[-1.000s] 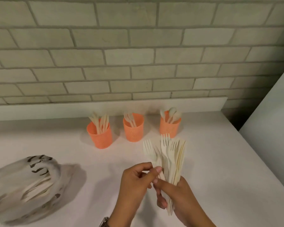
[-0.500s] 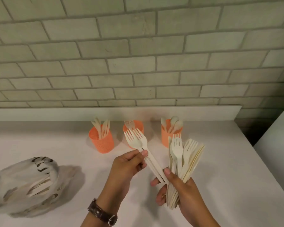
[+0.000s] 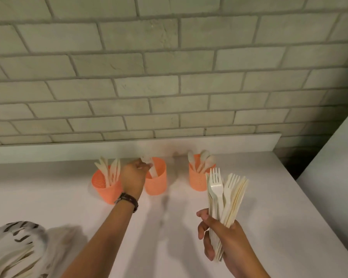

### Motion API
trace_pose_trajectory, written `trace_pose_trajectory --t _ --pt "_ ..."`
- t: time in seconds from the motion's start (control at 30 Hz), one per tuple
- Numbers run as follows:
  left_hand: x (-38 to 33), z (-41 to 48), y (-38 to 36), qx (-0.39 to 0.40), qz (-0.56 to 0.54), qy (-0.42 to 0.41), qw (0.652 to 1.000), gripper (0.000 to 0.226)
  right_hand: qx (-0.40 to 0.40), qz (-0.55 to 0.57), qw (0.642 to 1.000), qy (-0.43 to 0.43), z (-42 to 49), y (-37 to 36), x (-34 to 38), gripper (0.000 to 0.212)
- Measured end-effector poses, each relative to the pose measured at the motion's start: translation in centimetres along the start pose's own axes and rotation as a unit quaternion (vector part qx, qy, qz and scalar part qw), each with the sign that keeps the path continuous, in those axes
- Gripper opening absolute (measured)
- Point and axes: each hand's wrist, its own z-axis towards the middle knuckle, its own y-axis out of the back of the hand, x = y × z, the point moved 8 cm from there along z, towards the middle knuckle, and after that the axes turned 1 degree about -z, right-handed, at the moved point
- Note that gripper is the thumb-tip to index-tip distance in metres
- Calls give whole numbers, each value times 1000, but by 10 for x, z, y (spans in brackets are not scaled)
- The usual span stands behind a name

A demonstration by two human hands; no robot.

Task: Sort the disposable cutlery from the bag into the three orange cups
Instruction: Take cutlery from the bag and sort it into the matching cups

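White counter [image 3: 269, 197] — grey brick wall [image 3: 169, 77], orange cups [image 3: 156, 182]

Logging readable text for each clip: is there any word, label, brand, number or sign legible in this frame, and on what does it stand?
None can be read.
Crumpled white plastic bag: dark printed marks, too blurred to read.
Dark-strapped wristwatch: no face or brand visible.
Three orange perforated plastic cups, cream plastic forks, grey brick wall, white countertop: no text.
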Motion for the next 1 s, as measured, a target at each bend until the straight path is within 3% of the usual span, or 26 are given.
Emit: trace_pose_trajectory --t 0.27,0.4,0.53,0.7,0.8,1.0 --pt "-18 -43 29 -29 -22 -29 999 56 22 31 999 4 0 -12 4 29" --pt "-51 -106 30 41 -99 -61 992 20 2 -28 1000 7 -3 -17 3 22" --pt "-67 -164 9 167 -149 -44 974 18 -5 -101 995 23 -8 -27 6 27" --pt "-58 -182 10 150 -152 3 977 13 35 -189 981 23 -19 -48 4 36" --pt "-52 -185 16 143 -163 35 975 14 52 -209 976 23 -25 -57 -1 31" --pt "-55 -189 17 232 -223 72 944 10 87 -185 978 39 -37 -59 4 40"
